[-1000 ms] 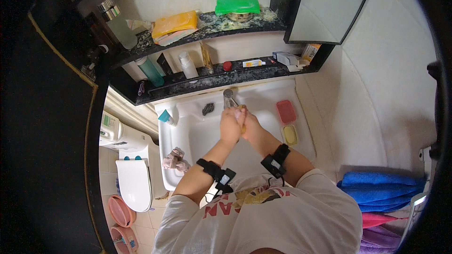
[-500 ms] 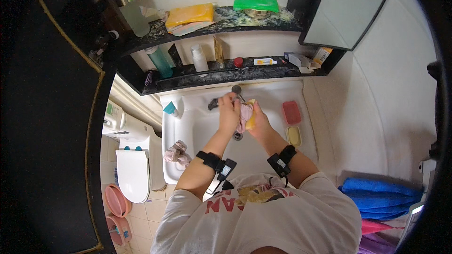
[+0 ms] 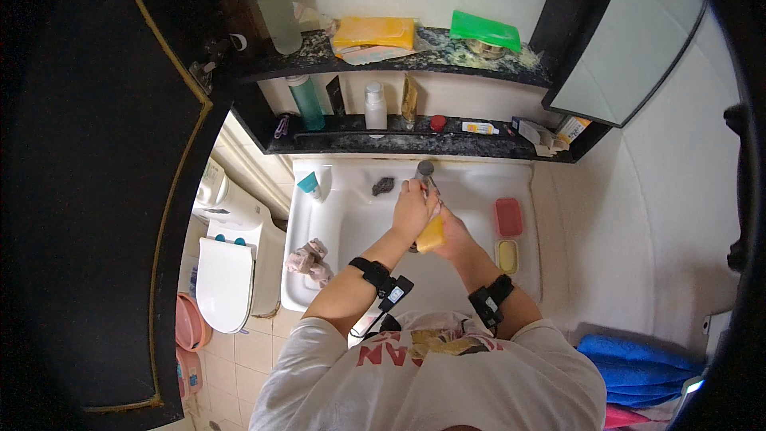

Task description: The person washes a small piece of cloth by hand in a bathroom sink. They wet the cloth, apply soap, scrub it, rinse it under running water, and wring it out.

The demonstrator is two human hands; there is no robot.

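Over the white sink (image 3: 363,271), my two hands are close together just in front of the tap (image 3: 425,168). My right hand (image 3: 454,233) is closed around a soft-looking yellow piece (image 3: 432,235), which hangs over the drain. Whether it is cloth or sponge I cannot tell. Fingers curled, my left hand (image 3: 412,211) rests against the top of the right one, close to the tap. What lies between the hands is hidden; the pink cloth seen earlier does not show clearly now.
A crumpled pinkish cloth (image 3: 309,262) lies on the sink's left rim, with a white and teal tube (image 3: 310,185) behind. A dark clump (image 3: 383,186) sits near the tap. On the right are a red dish (image 3: 507,217) and pale yellow soap (image 3: 507,257). Shelves (image 3: 367,142) hold bottles.
The pink cloth between my hands has dropped out of sight. My left hand has come over against the right, and the yellow piece hangs lower. The whole view has shifted.
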